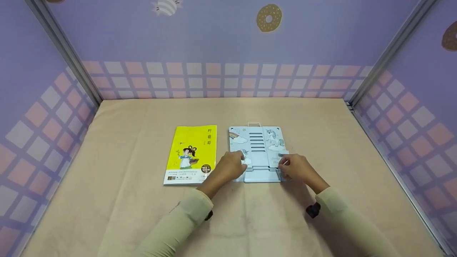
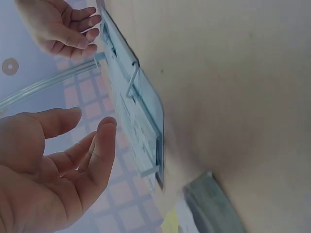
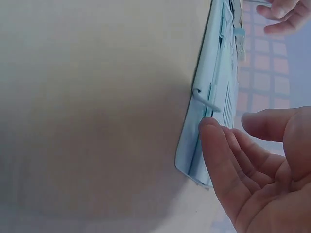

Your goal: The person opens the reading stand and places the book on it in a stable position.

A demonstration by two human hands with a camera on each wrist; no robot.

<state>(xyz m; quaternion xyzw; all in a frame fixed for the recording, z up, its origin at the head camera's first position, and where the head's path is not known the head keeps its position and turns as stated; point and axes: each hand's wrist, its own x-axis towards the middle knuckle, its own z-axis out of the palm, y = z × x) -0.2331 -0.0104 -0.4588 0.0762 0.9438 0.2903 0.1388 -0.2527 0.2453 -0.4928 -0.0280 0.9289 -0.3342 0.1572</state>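
A light blue metal book stand [image 1: 257,157] with unicorn, cloud and rainbow pictures lies flat on the table. Over its front left part is my left hand [image 1: 232,166], thumb and fingers loosely bent. The left wrist view shows a gap between that thumb and forefinger, nothing held. At the front right corner, my right hand [image 1: 298,167] has its forefinger close to the stand's edge; contact is unclear. Its thumb stands apart from the fingers in the right wrist view. A bent wire clip [image 3: 206,101] sticks up from the stand's front edge there.
Left of the stand lies a yellow book [image 1: 194,139] with a drawn girl on its cover. A cream cloth [image 1: 142,214] covers the table. Purple printed panels [image 1: 221,39] enclose the back and both sides.
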